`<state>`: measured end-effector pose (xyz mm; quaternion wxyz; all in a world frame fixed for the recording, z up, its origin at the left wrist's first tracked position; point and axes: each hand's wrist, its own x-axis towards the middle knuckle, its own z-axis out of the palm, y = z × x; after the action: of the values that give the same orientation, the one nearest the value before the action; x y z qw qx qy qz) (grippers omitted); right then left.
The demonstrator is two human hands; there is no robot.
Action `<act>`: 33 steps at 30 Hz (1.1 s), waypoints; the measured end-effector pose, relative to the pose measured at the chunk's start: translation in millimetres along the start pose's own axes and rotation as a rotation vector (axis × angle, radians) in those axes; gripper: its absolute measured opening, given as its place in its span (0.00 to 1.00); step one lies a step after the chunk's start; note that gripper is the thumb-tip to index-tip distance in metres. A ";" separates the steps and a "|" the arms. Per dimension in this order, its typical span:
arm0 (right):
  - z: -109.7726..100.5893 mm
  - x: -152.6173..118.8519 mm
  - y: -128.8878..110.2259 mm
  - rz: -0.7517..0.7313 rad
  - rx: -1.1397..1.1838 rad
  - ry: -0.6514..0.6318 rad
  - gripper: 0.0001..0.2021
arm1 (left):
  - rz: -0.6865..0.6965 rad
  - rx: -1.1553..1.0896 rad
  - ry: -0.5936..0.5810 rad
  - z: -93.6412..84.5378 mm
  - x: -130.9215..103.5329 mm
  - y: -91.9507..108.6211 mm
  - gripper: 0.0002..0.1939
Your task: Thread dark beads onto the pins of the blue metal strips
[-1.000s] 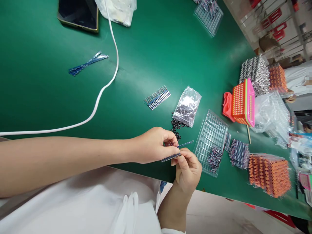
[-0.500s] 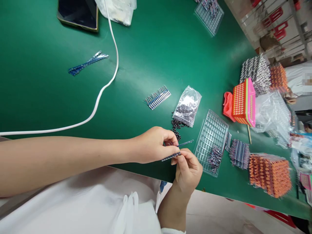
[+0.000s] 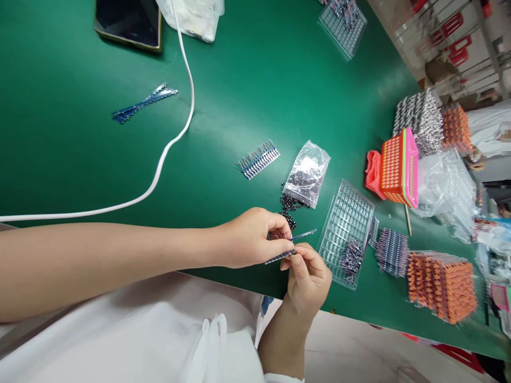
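Note:
My left hand (image 3: pixel 255 239) is closed around a narrow blue-and-silver strip (image 3: pixel 279 257) of small segments with thin wire leads, pressing it with the thumb. A second thin blue strip edge (image 3: pixel 304 234) juts out past its fingers. At the strip's right end, my right hand (image 3: pixel 307 279) pinches with thumb and forefinger; whether a tiny part sits between the fingertips is hidden. Just beyond the hands lie loose small dark bead-like parts (image 3: pixel 289 205), spilling from a clear plastic bag (image 3: pixel 306 173). A similar strip with upright leads (image 3: pixel 259 160) rests on the green table (image 3: pixel 223 106).
Right of my hands is a clear compartment tray (image 3: pixel 346 213) holding a heap of leaded parts (image 3: pixel 352 259). Farther right stand bundled strips (image 3: pixel 392 252), orange stacks (image 3: pixel 442 287) and an orange basket (image 3: pixel 395 166). A white cable (image 3: pixel 159 170), blue strips (image 3: pixel 139 105) and a phone (image 3: pixel 128 21) lie left.

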<state>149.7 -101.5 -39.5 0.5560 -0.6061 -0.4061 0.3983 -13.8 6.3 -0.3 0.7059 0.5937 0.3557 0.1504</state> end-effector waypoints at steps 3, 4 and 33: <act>-0.4 0.1 -0.2 0.000 -0.004 -0.005 0.02 | 0.013 0.009 0.000 0.1 0.2 -0.9 0.10; -0.6 0.2 -0.2 0.001 -0.003 -0.006 0.02 | 0.017 0.011 0.001 0.0 0.3 -1.1 0.09; -6.3 2.0 0.7 0.004 0.036 -0.053 0.02 | -0.046 -0.010 -0.096 -1.9 1.0 0.5 0.10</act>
<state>156.4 -101.9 -39.9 0.5550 -0.5859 -0.4123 0.4227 -14.2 8.4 -0.3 0.7283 0.5886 0.3341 0.1072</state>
